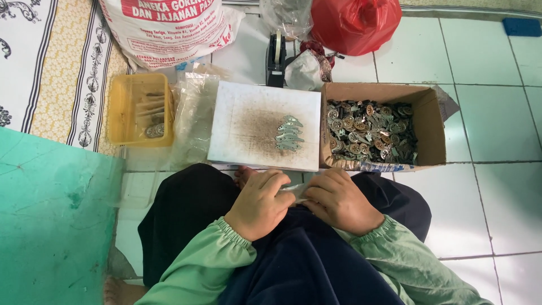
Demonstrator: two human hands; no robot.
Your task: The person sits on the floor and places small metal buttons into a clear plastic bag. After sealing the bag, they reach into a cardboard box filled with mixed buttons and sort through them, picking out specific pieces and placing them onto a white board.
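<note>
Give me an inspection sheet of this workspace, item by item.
Surface: white tiled floor; white board with a dark smudge.
Job's things: small clear plastic piece held between both hands; row of small metal parts on the board; cardboard box of metal parts.
Clutter: yellow tub, tape dispenser, red plastic bag, printed sack, clear bags.
Grippers: left hand and right hand together over the lap, pinching the piece.
Cables: nothing seen.
Surroundings: green mat, patterned cloth.

You sit on a white tiled floor [485,147] with grey grout lines, evenly lit. To your left lies a green mat [51,220]; farther left, a patterned yellow and white cloth [51,73].
</note>
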